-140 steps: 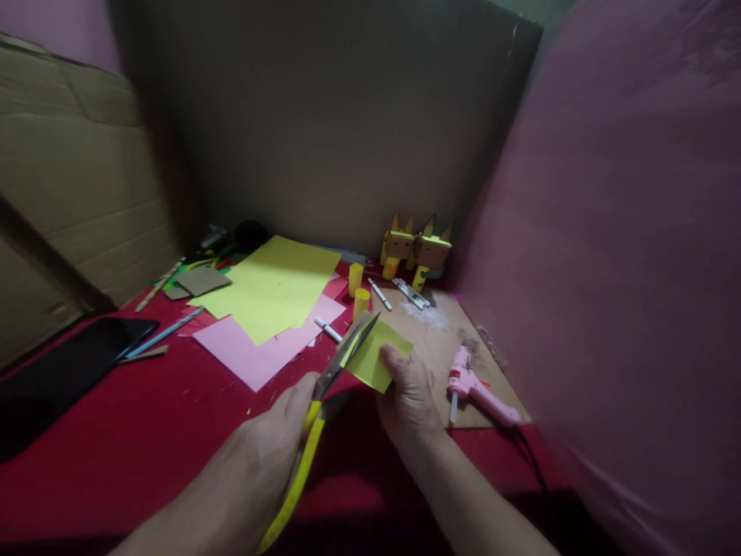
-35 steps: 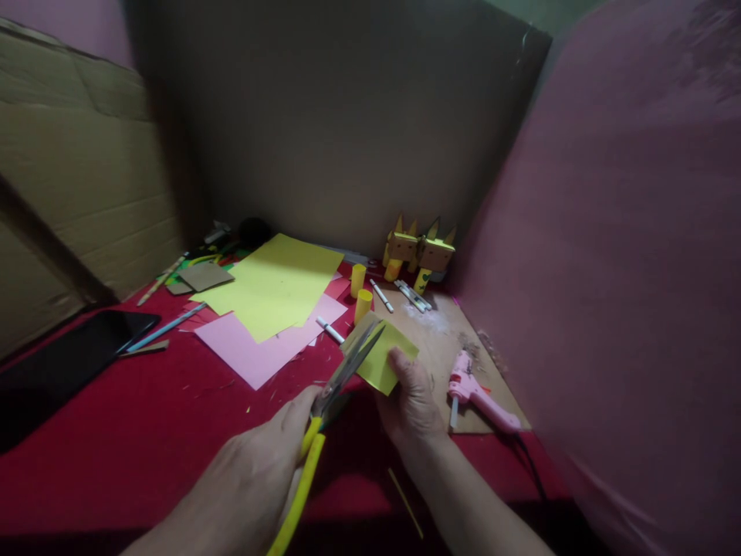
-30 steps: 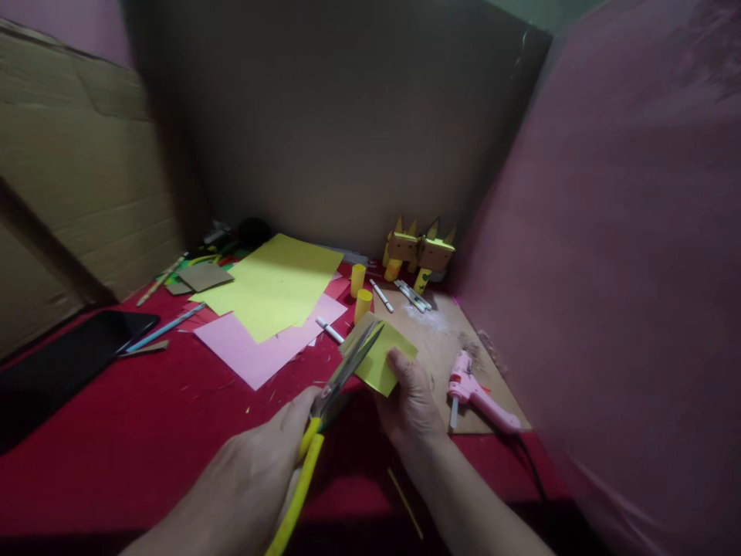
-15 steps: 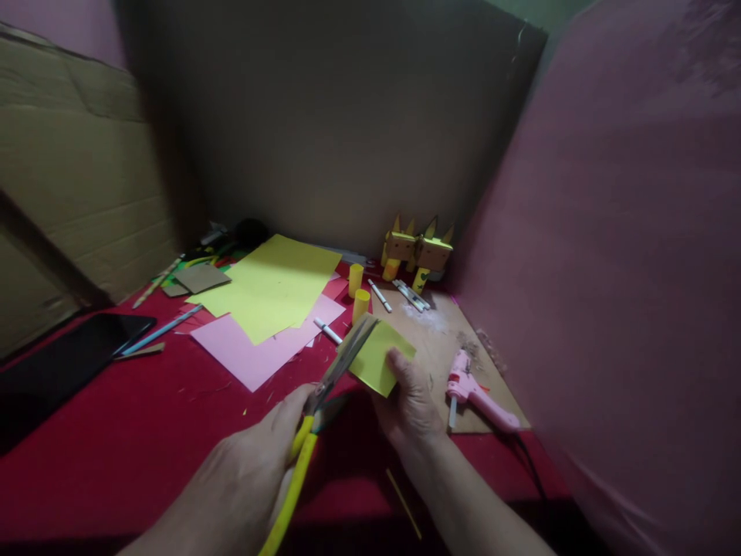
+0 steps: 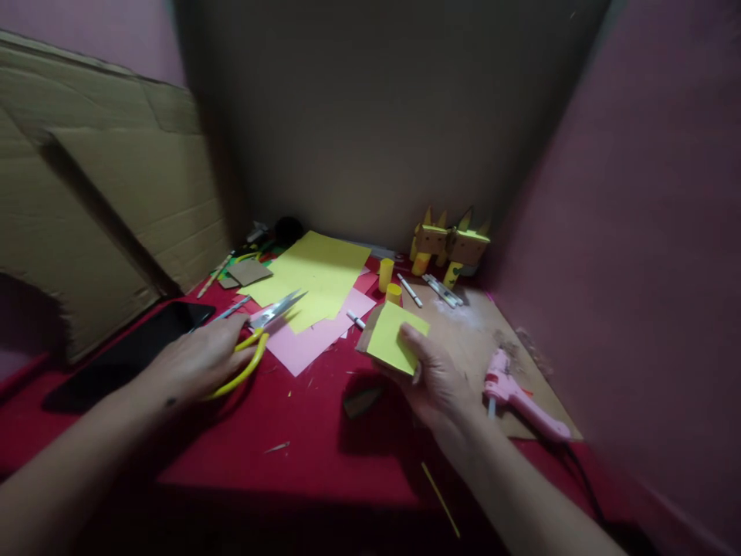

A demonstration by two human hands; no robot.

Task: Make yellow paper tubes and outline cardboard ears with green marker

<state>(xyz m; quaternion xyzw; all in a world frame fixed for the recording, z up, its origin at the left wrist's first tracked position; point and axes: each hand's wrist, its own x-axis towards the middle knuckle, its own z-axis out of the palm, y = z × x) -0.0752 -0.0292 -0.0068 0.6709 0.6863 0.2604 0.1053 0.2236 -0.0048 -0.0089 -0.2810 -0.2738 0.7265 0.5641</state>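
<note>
My left hand [image 5: 211, 351] is closed on yellow-handled scissors [image 5: 258, 340], whose blades are slightly apart over the pink paper [image 5: 298, 351] and the edge of the large yellow sheet [image 5: 324, 270]. My right hand [image 5: 434, 371] grips a cardboard piece faced with yellow paper [image 5: 394, 340], its thumb on top and its other fingers mostly hidden beneath. A dark scrap [image 5: 362, 402] lies on the red cloth between the hands. Two short yellow tubes, the nearer one [image 5: 394, 294] upright, stand just beyond the held piece.
On the right, a pink glue gun [image 5: 521, 398] rests on a cardboard sheet [image 5: 468, 324] with several markers [image 5: 443, 291]. Two cardboard figures [image 5: 468, 245] stand at the back. A black phone [image 5: 133, 351] and grey-brown cardboard pieces [image 5: 248, 272] lie at left.
My left hand has moved left with the scissors, away from the held piece. The dark scrap now shows on the cloth below. The view has shifted, moving the scene rightward.
</note>
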